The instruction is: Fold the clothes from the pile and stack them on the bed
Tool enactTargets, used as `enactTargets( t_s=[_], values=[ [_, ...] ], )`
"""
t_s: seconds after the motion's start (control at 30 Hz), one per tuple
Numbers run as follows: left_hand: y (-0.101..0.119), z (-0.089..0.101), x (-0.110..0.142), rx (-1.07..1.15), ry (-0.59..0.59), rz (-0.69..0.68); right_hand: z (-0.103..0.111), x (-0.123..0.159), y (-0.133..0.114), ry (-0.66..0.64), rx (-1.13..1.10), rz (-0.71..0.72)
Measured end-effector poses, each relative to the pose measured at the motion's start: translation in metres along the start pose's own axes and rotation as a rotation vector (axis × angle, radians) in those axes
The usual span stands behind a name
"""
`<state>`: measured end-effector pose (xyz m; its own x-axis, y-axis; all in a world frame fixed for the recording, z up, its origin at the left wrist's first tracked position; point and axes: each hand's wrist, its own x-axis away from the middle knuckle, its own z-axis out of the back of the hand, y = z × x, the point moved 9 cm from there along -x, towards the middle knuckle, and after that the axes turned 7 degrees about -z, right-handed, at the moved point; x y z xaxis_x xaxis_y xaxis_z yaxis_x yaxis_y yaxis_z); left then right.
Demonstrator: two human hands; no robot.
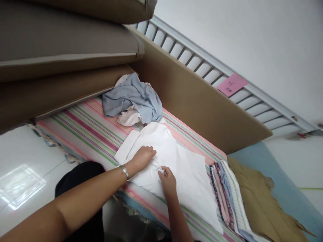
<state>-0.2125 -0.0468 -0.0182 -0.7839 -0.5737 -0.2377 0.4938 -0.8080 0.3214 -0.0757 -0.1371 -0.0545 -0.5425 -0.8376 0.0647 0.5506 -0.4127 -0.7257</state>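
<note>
A white shirt (190, 171) lies spread over a striped mat, its upper end bunched and creased. My left hand (143, 157), with a silver bangle at the wrist, is closed on the shirt's fabric near the middle; the fingertips are partly hidden. Just to its right and nearer to me, my right hand (168, 179) pinches a gathered bit of the same white cloth between thumb and fingers. Beyond the shirt sits a loose heap of clothes, with a light blue garment (136, 95) on top and off-white cloth (130, 116) showing under it.
The striped mat (93, 126) covers a low bed. At right are a row of folded clothes (228, 191) and an olive-brown garment (262, 198). A brown board (191, 90) stands along the far side; stacked brown cushions (70, 40) rise at left. A pink note (232, 84) hangs on the slatted rail.
</note>
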Motion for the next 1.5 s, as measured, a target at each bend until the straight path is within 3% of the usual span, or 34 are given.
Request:
enactTargets(
  t_s=[0.17, 0.3, 0.43, 0.57, 0.67, 0.8, 0.87, 0.93, 1.17, 1.37, 1.5],
  values=[
    [-0.012, -0.008, -0.002, 0.016, 0.012, 0.064, 0.0, -0.005, 0.016, -0.103, -0.246, -0.146],
    [-0.008, -0.001, 0.0, 0.065, 0.025, 0.08, 0.002, -0.009, 0.028, -0.062, -0.298, -0.172],
    [0.027, 0.017, 0.009, 0.099, 0.139, -0.079, 0.002, -0.011, 0.03, -0.041, -0.255, -0.154],
    [0.063, -0.008, 0.022, 0.123, 0.023, -0.287, 0.002, -0.013, 0.029, -0.047, -0.245, -0.156],
    [0.068, -0.018, 0.026, 0.062, 0.029, -0.283, 0.002, -0.014, 0.031, -0.034, -0.27, -0.18],
    [0.085, -0.001, 0.033, 0.034, 0.168, -0.318, -0.001, -0.017, 0.037, -0.031, -0.345, -0.199],
    [0.104, -0.002, 0.04, 0.067, 0.128, -0.427, -0.003, -0.018, 0.041, -0.043, -0.355, -0.208],
    [0.112, -0.01, 0.043, 0.077, 0.058, -0.449, -0.003, -0.018, 0.043, -0.046, -0.306, -0.206],
    [0.058, -0.04, 0.034, 0.004, -0.071, -0.031, -0.004, -0.015, 0.044, -0.045, -0.25, -0.222],
    [0.05, -0.032, 0.033, 0.034, -0.08, 0.026, 0.003, -0.022, 0.032, -0.078, -0.16, -0.259],
    [0.052, -0.012, 0.026, 0.137, -0.029, -0.026, 0.029, -0.052, -0.002, 0.003, 0.06, -0.142]
  ],
)
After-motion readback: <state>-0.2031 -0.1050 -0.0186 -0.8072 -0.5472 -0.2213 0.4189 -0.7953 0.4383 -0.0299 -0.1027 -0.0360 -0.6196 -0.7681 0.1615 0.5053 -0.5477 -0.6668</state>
